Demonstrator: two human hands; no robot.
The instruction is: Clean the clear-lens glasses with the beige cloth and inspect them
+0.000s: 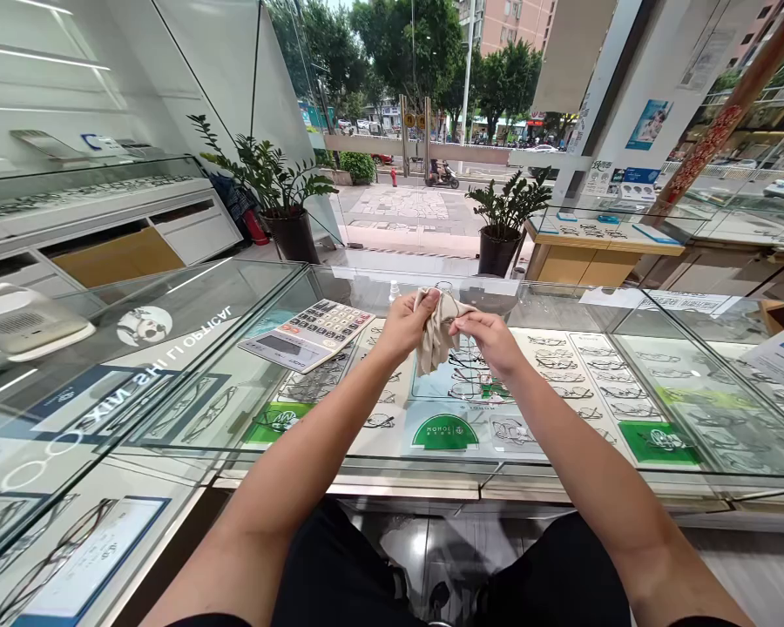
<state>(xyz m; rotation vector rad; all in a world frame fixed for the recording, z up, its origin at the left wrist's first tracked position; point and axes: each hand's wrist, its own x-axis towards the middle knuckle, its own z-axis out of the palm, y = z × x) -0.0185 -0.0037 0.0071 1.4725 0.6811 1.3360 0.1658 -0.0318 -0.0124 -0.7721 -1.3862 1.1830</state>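
Observation:
A beige cleaning cloth (436, 347) hangs crumpled between my two hands, above the glass display counter. My left hand (403, 324) is closed on the cloth, thumb on top. From the other side my right hand (489, 338) pinches the cloth's edge with thumb and fingertips. A thin, dark rim, apparently part of a pair of eyeglasses (444, 286), peeks out above the cloth; most of it is hidden in the folds. Just behind my left hand stands a small white spray bottle (395, 289).
A large calculator (308, 334) lies on the counter glass (366, 466) to the left. Under the glass are rows of eyeglass frames (558, 366) and green cards (445, 432). A white device (30, 320) sits far left. Potted plants (500, 248) stand beyond the counter.

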